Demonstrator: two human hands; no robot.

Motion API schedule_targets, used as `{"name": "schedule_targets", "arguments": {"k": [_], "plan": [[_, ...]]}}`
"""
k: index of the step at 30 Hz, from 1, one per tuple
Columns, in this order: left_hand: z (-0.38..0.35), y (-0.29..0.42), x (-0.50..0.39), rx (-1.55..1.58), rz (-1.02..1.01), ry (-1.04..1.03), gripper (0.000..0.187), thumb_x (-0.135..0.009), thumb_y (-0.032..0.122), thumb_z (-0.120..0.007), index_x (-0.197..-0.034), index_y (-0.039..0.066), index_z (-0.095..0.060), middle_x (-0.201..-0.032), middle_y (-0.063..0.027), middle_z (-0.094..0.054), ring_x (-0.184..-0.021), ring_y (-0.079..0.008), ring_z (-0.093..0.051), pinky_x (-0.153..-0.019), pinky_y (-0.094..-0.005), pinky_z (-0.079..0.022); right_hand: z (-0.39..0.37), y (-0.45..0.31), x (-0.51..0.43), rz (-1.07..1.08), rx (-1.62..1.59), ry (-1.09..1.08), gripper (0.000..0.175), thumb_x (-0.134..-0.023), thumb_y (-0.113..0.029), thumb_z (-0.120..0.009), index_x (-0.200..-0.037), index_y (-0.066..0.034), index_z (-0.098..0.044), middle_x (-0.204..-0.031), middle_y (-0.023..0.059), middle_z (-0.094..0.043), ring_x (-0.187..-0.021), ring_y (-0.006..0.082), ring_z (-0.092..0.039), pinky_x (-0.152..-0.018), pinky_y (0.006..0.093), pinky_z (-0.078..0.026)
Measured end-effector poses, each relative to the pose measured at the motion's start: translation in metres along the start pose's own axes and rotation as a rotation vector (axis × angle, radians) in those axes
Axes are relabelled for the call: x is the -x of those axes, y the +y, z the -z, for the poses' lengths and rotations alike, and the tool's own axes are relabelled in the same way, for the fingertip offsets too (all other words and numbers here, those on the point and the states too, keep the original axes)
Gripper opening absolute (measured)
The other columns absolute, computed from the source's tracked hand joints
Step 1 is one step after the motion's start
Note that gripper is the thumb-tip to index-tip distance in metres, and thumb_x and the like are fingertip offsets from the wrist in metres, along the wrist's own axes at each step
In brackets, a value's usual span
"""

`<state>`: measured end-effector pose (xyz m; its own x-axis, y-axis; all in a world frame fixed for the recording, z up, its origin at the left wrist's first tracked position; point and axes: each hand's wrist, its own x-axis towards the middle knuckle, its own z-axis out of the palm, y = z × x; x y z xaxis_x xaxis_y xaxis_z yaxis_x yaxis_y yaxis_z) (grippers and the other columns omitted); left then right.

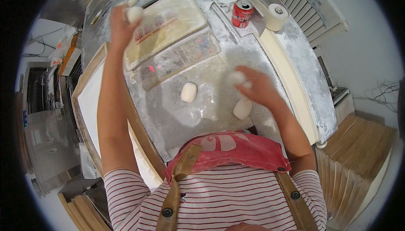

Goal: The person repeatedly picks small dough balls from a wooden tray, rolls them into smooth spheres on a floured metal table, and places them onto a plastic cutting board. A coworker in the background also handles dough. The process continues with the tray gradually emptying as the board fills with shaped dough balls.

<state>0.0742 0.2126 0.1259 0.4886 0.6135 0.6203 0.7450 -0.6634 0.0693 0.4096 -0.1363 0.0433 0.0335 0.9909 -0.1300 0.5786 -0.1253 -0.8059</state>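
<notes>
At the far left of the worktop my left hand [121, 25] is raised, its fingers around a round white dough ball [135, 14]. A metal tray [144, 0] with several similar balls lies just beyond it. On the right, my right hand [258, 87] is blurred by motion, with a white dough piece [237, 78] between thumb and fingers. Below that hand, near the table's front edge, rests an oval dough piece [243, 109]. Another short, rounded dough piece [189, 92] sits on the floured metal worktop [171, 114] between my hands.
A cream plastic lid [183, 9] with red print and a clear flat container [182, 58] lie mid-table. An open red cola can [242, 15] stands beside a cream roll [277, 18]. Left is a wood-framed tray [88, 104]; stacked wooden boards [356, 148] stand at right.
</notes>
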Motion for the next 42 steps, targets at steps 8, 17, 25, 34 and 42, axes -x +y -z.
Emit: {"name": "schedule_targets", "arguments": {"k": [8, 17, 25, 34, 42], "plan": [[0.024, 0.085, 0.051, 0.425, -0.074, -0.503, 0.064, -0.087, 0.022, -0.078, -0.143, 0.007, -0.052, -0.146, -0.0172, -0.053, -0.140, -0.0350, -0.045, -0.118, -0.0428, -0.034, -0.089, 0.018, -0.032, 0.334, 0.153, 0.003, 0.037, -0.089, -0.015, -0.068, -0.126, -0.0169, -0.068, -0.116, 0.0069, -0.067, -0.110, 0.0287, -0.064, -0.090, 0.0394, -0.055], [-0.012, 0.215, 0.205, 0.349, -0.401, -0.827, 0.092, -0.064, 0.041, -0.089, -0.147, 0.033, -0.050, -0.137, -0.0108, -0.058, -0.120, -0.0313, -0.056, -0.105, -0.0644, -0.037, 0.032, 0.097, 0.093, -0.073, 0.152, 0.696, 0.026, -0.092, -0.006, -0.067, -0.119, -0.0030, -0.068, -0.112, 0.0140, -0.067, -0.094, 0.0245, -0.067, -0.078, 0.0316, -0.054], [-0.019, 0.207, 0.185, 0.527, -0.516, -0.778, 0.064, -0.062, 0.029, -0.086, -0.122, 0.027, -0.066, -0.109, -0.0061, -0.062, -0.101, -0.0300, -0.060, -0.092, -0.0489, -0.046, 0.053, 0.133, 0.163, -0.637, 0.296, 0.638, 0.067, -0.082, -0.028, -0.082, -0.138, -0.0018, -0.055, -0.120, 0.0171, -0.065, -0.103, 0.0308, -0.065, -0.088, 0.0379, -0.051], [0.012, 0.115, 0.023, 0.155, 0.001, 0.022, 0.065, -0.077, 0.025, -0.082, -0.134, 0.006, -0.057, -0.132, -0.0200, -0.058, -0.119, -0.0392, -0.055, -0.101, -0.0513, -0.044, 0.054, 0.135, 0.146, -0.519, 0.644, 0.568, 0.051, -0.082, -0.038, -0.080, -0.115, -0.0016, -0.066, -0.109, 0.0186, -0.069, -0.095, 0.0397, -0.067, -0.082, 0.0453, -0.054], [-0.032, 0.294, 0.199, 0.662, -0.623, -0.701, 0.078, -0.072, 0.031, -0.085, -0.143, 0.022, -0.053, -0.151, -0.0144, -0.044, -0.137, -0.0364, -0.044, -0.108, -0.0597, -0.037, 0.045, 0.141, 0.114, -0.306, 0.638, 0.623, 0.043, -0.087, -0.034, -0.074, -0.117, -0.0042, -0.066, -0.107, 0.0173, -0.068, -0.092, 0.0385, -0.068, -0.080, 0.0458, -0.054]]}}
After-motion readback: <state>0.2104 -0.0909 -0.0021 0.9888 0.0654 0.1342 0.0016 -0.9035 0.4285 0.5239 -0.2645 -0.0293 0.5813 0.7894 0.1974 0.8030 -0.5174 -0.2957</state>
